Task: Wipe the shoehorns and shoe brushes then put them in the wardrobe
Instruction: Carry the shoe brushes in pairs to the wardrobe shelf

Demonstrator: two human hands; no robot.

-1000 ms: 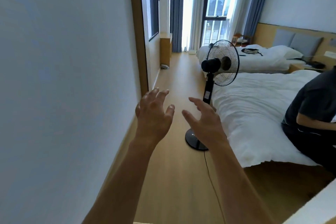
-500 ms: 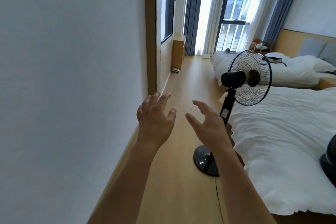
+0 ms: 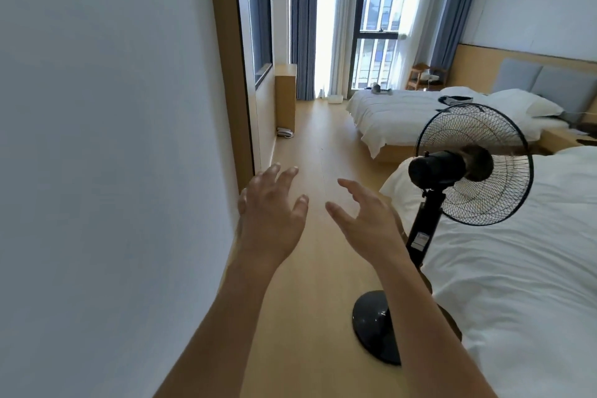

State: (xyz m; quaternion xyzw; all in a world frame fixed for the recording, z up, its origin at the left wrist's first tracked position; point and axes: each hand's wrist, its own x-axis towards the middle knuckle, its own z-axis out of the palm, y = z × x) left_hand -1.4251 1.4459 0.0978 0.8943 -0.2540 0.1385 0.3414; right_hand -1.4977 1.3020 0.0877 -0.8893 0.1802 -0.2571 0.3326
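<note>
No shoehorn, shoe brush or wardrobe shows in the head view. My left hand (image 3: 273, 216) is stretched out in front of me over the wooden floor, fingers spread and relaxed, holding nothing. My right hand (image 3: 368, 220) floats beside it, a palm's width to the right, fingers loosely extended and empty. Both forearms reach forward from the bottom of the view.
A white wall (image 3: 106, 171) fills the left. A black standing fan (image 3: 465, 171) stands close on the right, its base (image 3: 374, 326) on the floor by the near white bed (image 3: 517, 268). A second bed (image 3: 403, 110) lies further off. The wooden floor (image 3: 316, 145) runs toward the window (image 3: 378, 19).
The view has moved forward and swung left: the fan has slid to the right and grown nearer, and the seated person has left the view. Both hands stay raised and empty.
</note>
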